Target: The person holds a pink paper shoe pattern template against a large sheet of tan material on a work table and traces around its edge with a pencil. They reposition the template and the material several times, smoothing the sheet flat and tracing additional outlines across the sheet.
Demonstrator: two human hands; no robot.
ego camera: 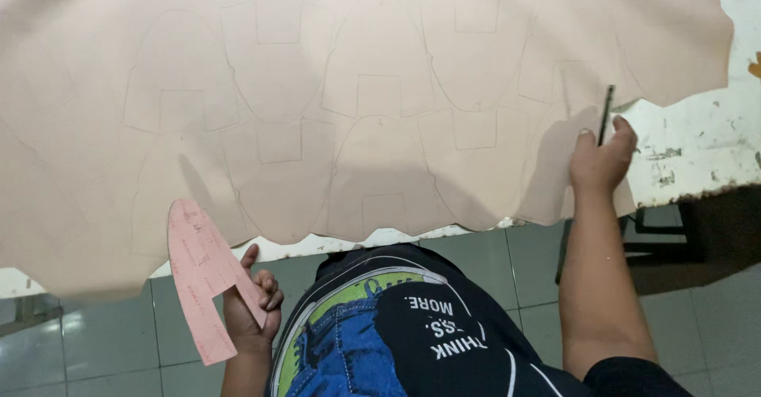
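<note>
While the left hand [252, 306] hangs below the edge of the tabletop [690, 147], over the grey tiled floor [95, 349], its fingers are curled around a pink, flat, notched card pattern piece [202, 274], which it grips by 1 of its 2 legs so that the rounded end points up toward the work. The right hand [601, 159] rests at the right end of a large sheet of pale beige leather-like material [380, 72], closed around a thin dark pen [606, 113] that stands nearly upright with its tip on the sheet. That sheet covers most of the white, chipped and stained tabletop and drapes over its near edge, most of all at the left. Faint outlines are drawn across it in 2 rows, rounded shapes each with a square notch, fitted closely against one another; the near edge of the sheet is scalloped. Under the right forearm, part of a dark stool [658, 238] shows on the floor. A dark printed shirt [396, 326] fills the bottom centre of the view.
</note>
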